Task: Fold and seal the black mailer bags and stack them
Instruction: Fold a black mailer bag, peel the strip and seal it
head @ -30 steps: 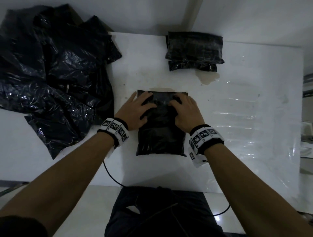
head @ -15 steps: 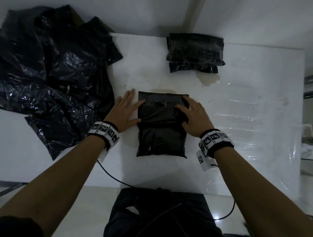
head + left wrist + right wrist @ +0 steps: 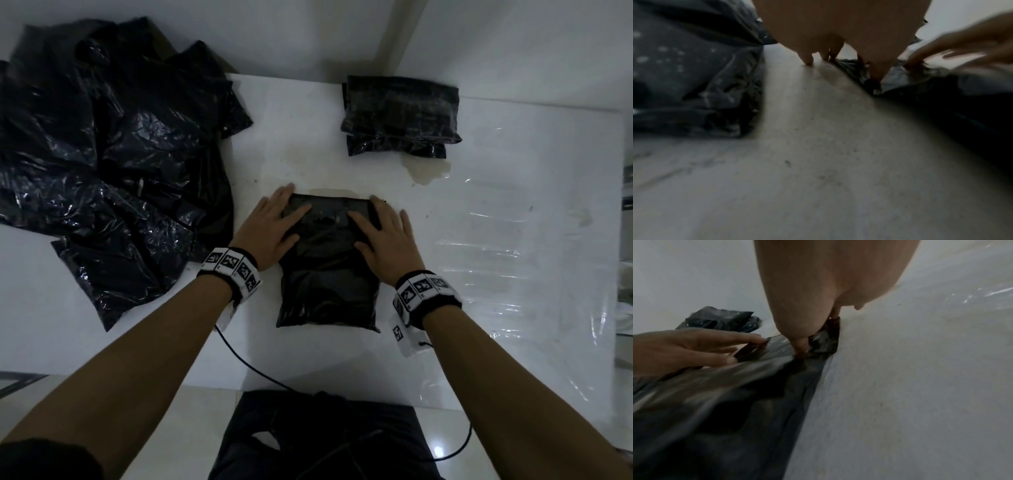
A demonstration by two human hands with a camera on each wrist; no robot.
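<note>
Here, hands: the left hand [image 3: 270, 226] and right hand [image 3: 385, 236] lay flat with fingers spread on the far half of the bag [image 3: 327, 274], one on each side, pressing it down and gripping nothing.
Bag: it lay folded on the white worktop [image 3: 496, 260], in the middle, just in front of the person.
Head view only: a stack [image 3: 400, 114] of finished bags sat at the far edge, well apart from the hands; at least two layers showed, the exact count unclear. A loose heap [image 3: 113, 164] of unfolded bags covered the left end, too tangled to count.
Left wrist view: fingertips [image 3: 808, 60] touched the worktop just beside the bag's edge.
Right wrist view: the right thumb [image 3: 800, 344] dug into a crease of the bag; the stack showed beyond.
Count: two hands, one bag under them, one stack, one heap.
</note>
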